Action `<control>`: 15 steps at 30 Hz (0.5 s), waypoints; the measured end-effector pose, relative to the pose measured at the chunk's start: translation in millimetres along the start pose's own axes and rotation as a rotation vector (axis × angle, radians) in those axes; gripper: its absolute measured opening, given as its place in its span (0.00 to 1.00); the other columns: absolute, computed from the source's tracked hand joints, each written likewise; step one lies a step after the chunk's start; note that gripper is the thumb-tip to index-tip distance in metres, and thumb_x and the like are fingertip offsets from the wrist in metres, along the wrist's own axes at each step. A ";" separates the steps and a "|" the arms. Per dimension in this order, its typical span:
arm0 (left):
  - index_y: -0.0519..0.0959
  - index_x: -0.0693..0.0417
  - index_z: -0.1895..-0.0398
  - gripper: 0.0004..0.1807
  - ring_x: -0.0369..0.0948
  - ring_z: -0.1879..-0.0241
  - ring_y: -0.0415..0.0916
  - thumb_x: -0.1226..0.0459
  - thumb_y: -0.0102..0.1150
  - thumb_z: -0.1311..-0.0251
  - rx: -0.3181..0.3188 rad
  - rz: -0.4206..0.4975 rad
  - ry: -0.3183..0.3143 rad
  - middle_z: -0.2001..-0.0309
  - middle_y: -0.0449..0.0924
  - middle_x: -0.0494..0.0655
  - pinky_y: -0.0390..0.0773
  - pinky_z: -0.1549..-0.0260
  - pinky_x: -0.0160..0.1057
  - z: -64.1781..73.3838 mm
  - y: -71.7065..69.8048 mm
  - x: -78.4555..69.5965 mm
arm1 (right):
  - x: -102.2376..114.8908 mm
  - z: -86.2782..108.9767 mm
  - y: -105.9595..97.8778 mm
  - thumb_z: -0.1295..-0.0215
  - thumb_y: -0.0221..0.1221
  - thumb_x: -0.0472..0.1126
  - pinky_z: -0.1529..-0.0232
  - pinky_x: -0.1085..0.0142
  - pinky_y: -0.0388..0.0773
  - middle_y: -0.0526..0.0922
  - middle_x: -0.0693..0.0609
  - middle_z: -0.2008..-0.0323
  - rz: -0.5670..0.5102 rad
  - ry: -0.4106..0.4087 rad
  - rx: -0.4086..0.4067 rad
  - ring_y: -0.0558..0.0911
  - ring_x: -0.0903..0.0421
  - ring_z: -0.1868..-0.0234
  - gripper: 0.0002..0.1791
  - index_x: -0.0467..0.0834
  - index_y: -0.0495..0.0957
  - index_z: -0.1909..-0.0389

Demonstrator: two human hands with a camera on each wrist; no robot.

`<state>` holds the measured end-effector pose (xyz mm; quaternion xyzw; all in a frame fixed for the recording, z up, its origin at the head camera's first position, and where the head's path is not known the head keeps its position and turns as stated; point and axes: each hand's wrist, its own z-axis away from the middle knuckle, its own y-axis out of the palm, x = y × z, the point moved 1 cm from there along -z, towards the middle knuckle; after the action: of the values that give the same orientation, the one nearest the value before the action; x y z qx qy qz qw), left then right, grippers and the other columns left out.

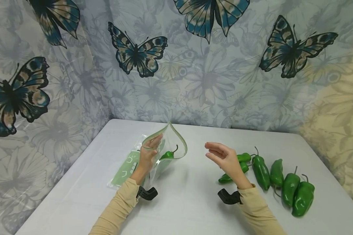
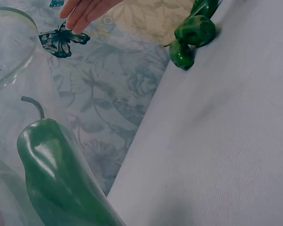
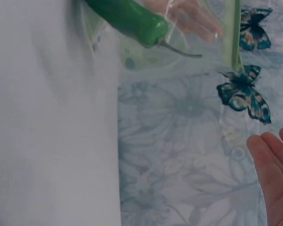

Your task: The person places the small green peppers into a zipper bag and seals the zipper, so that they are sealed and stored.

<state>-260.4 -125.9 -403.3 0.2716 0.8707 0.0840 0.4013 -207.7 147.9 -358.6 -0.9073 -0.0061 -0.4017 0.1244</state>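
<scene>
Packet (image 1: 123,175) print toward the table's (image 1: 76,195) left edge is illegible. The left hand (image 1: 148,156) grips a bag (image 1: 161,166), pepper (image 1: 167,154) inside; the right hand (image 1: 227,159), fingers loosely extended, is empty.

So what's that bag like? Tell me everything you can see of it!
The bag is see-through and looks like thin, soft plastic, with a green rim around its wide-open mouth. It's roughly upright over the white table, mouth up, and the left hand holds its left side. One pepper is inside, stem up. I can't tell whether its bottom touches the table.
</scene>
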 end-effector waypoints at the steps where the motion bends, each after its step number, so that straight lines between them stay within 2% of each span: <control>1: 0.72 0.56 0.49 0.33 0.43 0.44 0.66 0.51 0.67 0.59 -0.001 -0.002 0.000 0.49 0.74 0.47 0.57 0.42 0.41 0.1 -0.1 0.0 | -0.9 1.0 -2.9 0.49 0.57 0.19 0.54 0.64 0.73 0.74 0.30 0.56 0.000 0.004 -0.003 0.76 0.51 0.54 0.19 0.25 0.72 0.54; 11: 0.72 0.56 0.48 0.33 0.43 0.44 0.65 0.52 0.68 0.59 0.013 -0.033 0.017 0.49 0.74 0.48 0.56 0.41 0.42 -1.8 0.9 -0.4 | -14.3 21.1 -32.4 0.49 0.54 0.17 0.56 0.68 0.74 0.74 0.28 0.59 0.016 0.078 -0.042 0.77 0.55 0.56 0.20 0.24 0.70 0.52; 15: 0.72 0.56 0.48 0.34 0.44 0.44 0.65 0.51 0.68 0.59 -0.001 -0.055 0.008 0.49 0.74 0.48 0.56 0.41 0.43 -1.9 0.9 -2.5 | -15.9 28.0 -43.9 0.48 0.53 0.17 0.56 0.69 0.73 0.75 0.29 0.59 0.033 0.059 -0.063 0.78 0.55 0.56 0.20 0.24 0.69 0.51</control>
<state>-260.0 -126.3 -400.1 0.2468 0.8795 0.0746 0.4001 -203.0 198.3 -378.6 -0.8985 0.0253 -0.4261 0.1026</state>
